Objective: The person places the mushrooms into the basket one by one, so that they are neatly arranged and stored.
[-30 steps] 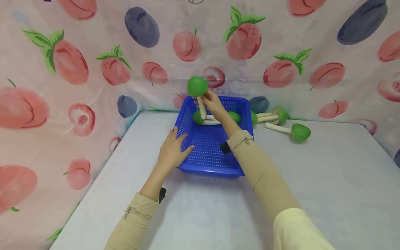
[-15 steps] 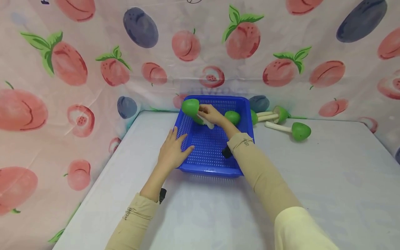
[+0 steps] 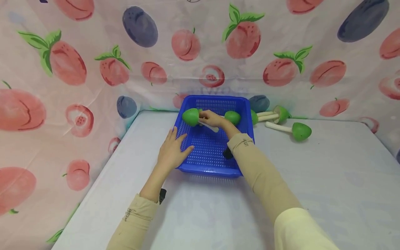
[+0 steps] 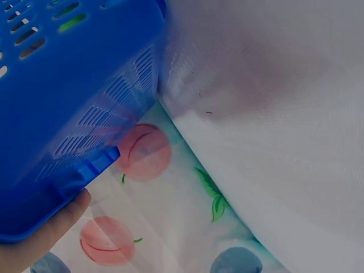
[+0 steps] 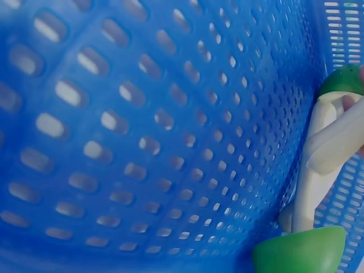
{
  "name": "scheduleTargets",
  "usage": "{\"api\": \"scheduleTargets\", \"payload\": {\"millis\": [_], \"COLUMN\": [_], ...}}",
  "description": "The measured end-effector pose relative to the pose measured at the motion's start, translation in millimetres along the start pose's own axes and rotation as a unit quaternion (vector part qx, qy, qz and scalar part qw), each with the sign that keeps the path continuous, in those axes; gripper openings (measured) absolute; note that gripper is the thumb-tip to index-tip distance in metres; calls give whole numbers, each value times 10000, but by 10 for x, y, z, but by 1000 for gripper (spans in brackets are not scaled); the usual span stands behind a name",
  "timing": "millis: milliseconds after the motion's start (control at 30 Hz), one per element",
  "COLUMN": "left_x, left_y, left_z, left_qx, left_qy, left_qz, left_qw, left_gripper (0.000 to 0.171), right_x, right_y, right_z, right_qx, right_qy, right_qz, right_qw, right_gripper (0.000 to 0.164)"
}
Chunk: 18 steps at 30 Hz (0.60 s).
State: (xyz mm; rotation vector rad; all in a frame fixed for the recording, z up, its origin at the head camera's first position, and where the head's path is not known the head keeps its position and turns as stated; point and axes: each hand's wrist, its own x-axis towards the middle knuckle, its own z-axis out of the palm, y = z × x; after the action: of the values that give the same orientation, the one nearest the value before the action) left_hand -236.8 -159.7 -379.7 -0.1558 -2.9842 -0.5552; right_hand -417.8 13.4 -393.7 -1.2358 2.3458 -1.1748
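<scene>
My right hand grips a toy mushroom with a green cap and white stem, low inside the blue plastic basket. The cap points left and the stem slants down to the right. Another green mushroom cap lies in the basket just beyond the right wrist; its stem is mostly behind the hand. White stems overlap at the right edge of the right wrist view, above a green cap. My left hand rests on the basket's left rim, fingers extended and thumb spread inward.
Several more green-capped mushrooms lie right of the basket, one cap nearest and another against the back. A fruit-print cloth hangs behind and at the left of the white table.
My right hand has lowered the mushroom from above the basket's back rim into the basket, and its stem has tilted toward horizontal. My left hand has stayed on the rim.
</scene>
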Motion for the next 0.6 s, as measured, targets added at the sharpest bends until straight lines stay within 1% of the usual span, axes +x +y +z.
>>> {"api": "scheduleTargets", "payload": {"millis": [133, 167, 300, 400, 500, 600], "left_x": [-10, -8, -10, -3, -6, -7], "left_y": [4, 3, -2, 3, 2, 5], "left_z": [-3, -4, -1, -8, -10, -17], "left_qx": [-26, -28, -48, -21, 20, 3], "left_qy": [-21, -3, 20, -33, -68, -53], "left_qz": [-18, -11, -6, 9, 8, 22], "left_qw": [10000, 10000, 10000, 10000, 10000, 10000], "left_gripper": [62, 62, 62, 62, 62, 62], "right_x": [-19, -19, -35, -53, -64, -72], "right_y": [8, 12, 12, 13, 24, 25], "right_z": [-9, -9, -9, -26, -31, -36], "right_qx": [-580, -648, -940, -1194, -1330, -1406], "right_qy": [-190, -230, -399, -593, -700, -635], "right_qz": [-60, -39, 313, 553, 593, 632], "right_qw": [9981, 9976, 9943, 9895, 9869, 9860], "right_gripper": [19, 19, 22, 26, 25, 23]}}
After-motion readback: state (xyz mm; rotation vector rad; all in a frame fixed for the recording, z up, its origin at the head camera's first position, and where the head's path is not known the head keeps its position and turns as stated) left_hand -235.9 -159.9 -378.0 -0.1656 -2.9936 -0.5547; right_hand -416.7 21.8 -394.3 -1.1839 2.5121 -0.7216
